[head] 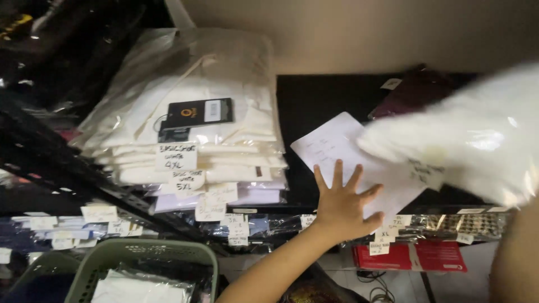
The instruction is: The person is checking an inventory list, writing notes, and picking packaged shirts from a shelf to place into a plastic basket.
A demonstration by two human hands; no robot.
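- Your left hand (342,207) lies open, fingers spread, flat on the white paper sheet (351,160).
- Right of that sheet, a blurred white bagged garment (471,134); your right hand's grip can't be told.

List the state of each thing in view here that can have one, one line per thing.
left hand: open, fingers spread, flat on the sheet of paper.
sheet of paper: lying on dark folded garments, partly under the white bagged garment.
white bagged garment: blurred, in the air above the shelf; holder not visible.
stack of white shirts: folded, bagged, tagged.
green basket: holding a bagged white garment.
right hand: out of view.
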